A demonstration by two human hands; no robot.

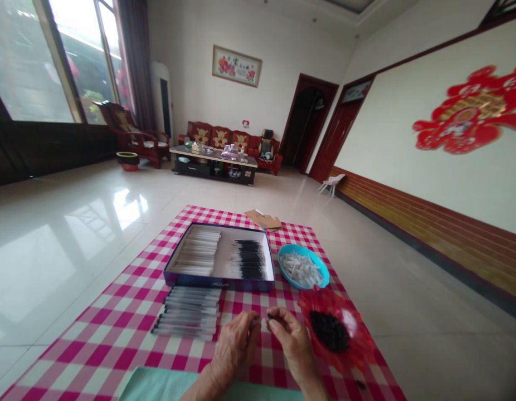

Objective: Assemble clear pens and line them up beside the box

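Observation:
My left hand (235,345) and my right hand (289,340) are raised close together above a pink checked cloth (116,334). The left fingertips pinch a small pale piece (257,321), too small to name. The right fingertips hold a small black piece (269,316). Nearest my right hand is a red plastic dish (314,303) heaped with black pieces (329,331). Beyond it, a blue bowl (297,250) holds white pieces (302,270). A blue box (218,281) holds pens, some black-tipped (249,259). Several pens (186,314) lie in a row left of my hands.
A green cloth (157,387) lies at the near edge. Flattened cardboard (264,219) sits at the checked cloth's far edge. The cloth is spread on a glossy tiled floor. Far back stand a low table (214,159), a red wooden sofa (220,136) and an armchair (132,133).

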